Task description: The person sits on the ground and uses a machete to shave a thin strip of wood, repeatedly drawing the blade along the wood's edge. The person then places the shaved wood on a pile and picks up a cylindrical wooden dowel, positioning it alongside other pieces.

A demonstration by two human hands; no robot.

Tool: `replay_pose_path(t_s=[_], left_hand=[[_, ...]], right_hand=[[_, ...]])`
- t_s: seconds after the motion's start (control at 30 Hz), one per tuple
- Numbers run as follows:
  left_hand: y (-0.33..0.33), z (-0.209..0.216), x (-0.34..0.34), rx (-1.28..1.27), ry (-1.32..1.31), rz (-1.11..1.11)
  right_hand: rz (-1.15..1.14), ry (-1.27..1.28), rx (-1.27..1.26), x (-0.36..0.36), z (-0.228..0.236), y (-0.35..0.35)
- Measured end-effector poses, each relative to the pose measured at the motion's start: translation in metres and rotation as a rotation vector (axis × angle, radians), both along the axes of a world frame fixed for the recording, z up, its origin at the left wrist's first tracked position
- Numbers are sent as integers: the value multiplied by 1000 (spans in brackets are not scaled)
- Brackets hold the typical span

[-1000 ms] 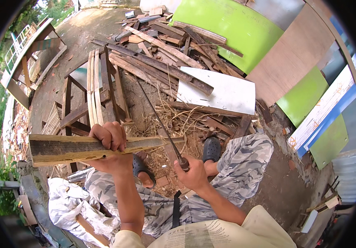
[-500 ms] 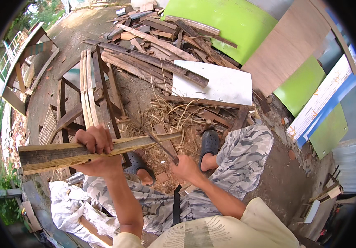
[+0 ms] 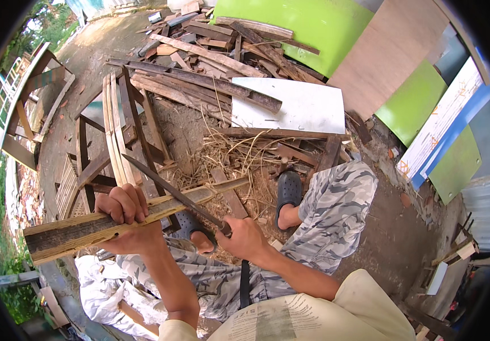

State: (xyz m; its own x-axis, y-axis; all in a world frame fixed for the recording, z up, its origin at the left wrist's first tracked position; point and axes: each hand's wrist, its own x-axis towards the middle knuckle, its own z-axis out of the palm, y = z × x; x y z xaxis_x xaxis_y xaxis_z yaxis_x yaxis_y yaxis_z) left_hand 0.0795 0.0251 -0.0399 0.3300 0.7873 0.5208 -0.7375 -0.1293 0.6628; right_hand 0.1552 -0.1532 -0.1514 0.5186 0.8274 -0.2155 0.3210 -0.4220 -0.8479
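Note:
My left hand (image 3: pixel 123 206) is wrapped around a long wooden board (image 3: pixel 57 234) with a dark weathered face and pale yellowish edges. The board lies slanted across in front of me, its wide end at left and its thinner tip toward the middle. In my right hand (image 3: pixel 244 240) is the handle of a long, narrow machete (image 3: pixel 168 187). Its dark blade points up and left, passing across the board beyond my left hand; whether blade and wood touch, I cannot tell.
Several thin pale strips (image 3: pixel 115 128) lean over a dark wooden frame (image 3: pixel 134 125) ahead of my left hand. Shavings (image 3: pixel 239 156) litter the ground by my feet. Farther off are a scrap-wood pile (image 3: pixel 199 57), a white sheet (image 3: pixel 290 105) and green panels (image 3: pixel 313 34). White sacking (image 3: pixel 94 284) lies at left.
The machete has swung up and left, its blade now reaching past the board's far edge. My right hand has shifted slightly left and down. The board's wide end has dipped a little.

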Motion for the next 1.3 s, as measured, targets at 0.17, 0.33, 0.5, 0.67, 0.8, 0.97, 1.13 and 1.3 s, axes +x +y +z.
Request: replay_pose_path(t_s=[0.17, 0.33, 0.5, 0.67, 0.8, 0.97, 1.13, 1.3], left_hand=[[0, 0, 3, -5, -10, 11], [-1, -4, -4, -7, 3, -3], [1, -5, -5, 27, -12, 16], [-5, -2, 1, -11, -19, 41], [-6, -3, -6, -15, -16, -10], [-2, -4, -1, -17, 6, 45], [-2, -6, -7, -31, 14, 66], [-1, -6, -3, -17, -2, 42]], right_hand=[[-94, 55, -144, 22, -50, 0], [-47, -7, -46, 2, 3, 4], [-52, 35, -153, 34, -29, 6], [34, -21, 70, -1, 12, -2], [-63, 4, -273, 30, -41, -7], [65, -97, -14, 0, 14, -9], [-47, 10, -171, 38, -52, -13], [12, -30, 19, -1, -16, -13]])
